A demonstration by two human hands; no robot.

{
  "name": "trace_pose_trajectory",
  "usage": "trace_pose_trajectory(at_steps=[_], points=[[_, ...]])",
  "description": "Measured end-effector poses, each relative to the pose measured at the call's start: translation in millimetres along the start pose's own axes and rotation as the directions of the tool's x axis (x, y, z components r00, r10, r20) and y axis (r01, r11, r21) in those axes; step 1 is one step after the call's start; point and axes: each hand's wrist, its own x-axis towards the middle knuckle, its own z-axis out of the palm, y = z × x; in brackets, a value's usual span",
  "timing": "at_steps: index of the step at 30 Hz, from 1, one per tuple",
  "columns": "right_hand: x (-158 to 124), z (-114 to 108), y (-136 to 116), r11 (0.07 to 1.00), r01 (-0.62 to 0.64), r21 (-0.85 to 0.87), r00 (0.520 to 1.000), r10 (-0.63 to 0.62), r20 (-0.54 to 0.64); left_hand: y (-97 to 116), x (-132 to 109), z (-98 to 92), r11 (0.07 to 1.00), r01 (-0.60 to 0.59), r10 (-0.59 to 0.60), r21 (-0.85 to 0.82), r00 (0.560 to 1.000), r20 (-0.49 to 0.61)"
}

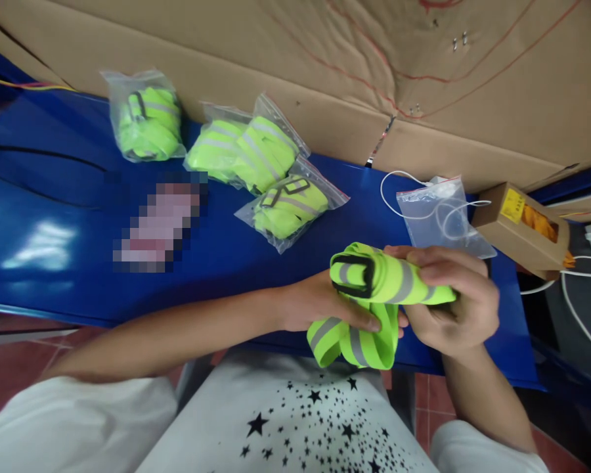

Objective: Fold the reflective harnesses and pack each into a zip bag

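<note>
A bright yellow-green strap (406,279) with grey reflective stripes and a black buckle is partly bundled in front of my body, over the table's near edge. My left hand (332,305) is closed around its lower part, the thumb lying across the hanging loops. On the right, my right hand (453,295) grips the folded upper part between thumb and fingers. The buckle faces left at the end of the bundle. Some fingertips are hidden behind the strap.
Clear bags with green straps stand at the back: one left (150,125), two overlapping (266,154), one nearer (290,203). A pixelated object (157,226) lies left on the blue table (226,263). At right are an empty bag (433,213), a white cable and a cardboard box (502,217).
</note>
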Motion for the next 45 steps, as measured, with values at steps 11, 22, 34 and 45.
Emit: trace_pose_trajectory(at_steps=[11,22,34,45], points=[[8,6,17,0.922,0.348,-0.171,0.934,-0.325,0.149,1,-10,-3.7,0.993,-0.066,0.069,-0.098,0.997,0.026],[20,-19,13,0.987,-0.079,0.143,0.906,0.011,0.423,3,-7,-9.6,0.988,-0.137,0.124,-0.076,0.979,-0.161],[13,6,24,0.887,-0.454,0.089,0.809,0.368,0.459,11,-7,-32.6,0.984,0.091,-0.063,0.154,0.982,-0.179],[12,18,19,0.827,-0.530,0.187,0.809,0.428,0.403,11,0,-42.2,0.970,0.181,-0.159,0.163,0.978,-0.138]])
